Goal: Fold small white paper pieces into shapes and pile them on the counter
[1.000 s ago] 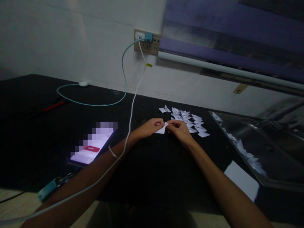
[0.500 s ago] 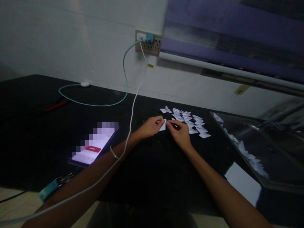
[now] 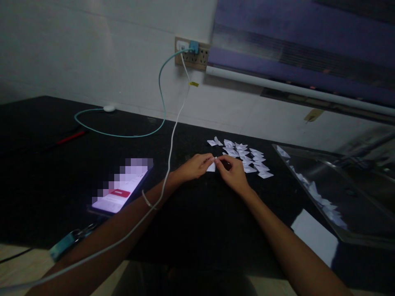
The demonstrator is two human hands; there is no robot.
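Now, less paper (image 3: 211, 167) showing, btwn fingers (image 3: 219, 164)

No legible words or numbers, the marks on the phone screen (image 3: 123, 185) too indistinct for reading

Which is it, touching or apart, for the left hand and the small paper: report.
Touching: the head view shows the left hand gripping the small paper, thumb lying over its upper left part.

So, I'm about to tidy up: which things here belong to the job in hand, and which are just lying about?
Likely part of the job:
held paper
folded papers, in two groups
flat paper

Apparently unrelated:
phone
teal fob
red item
teal cable
white cable
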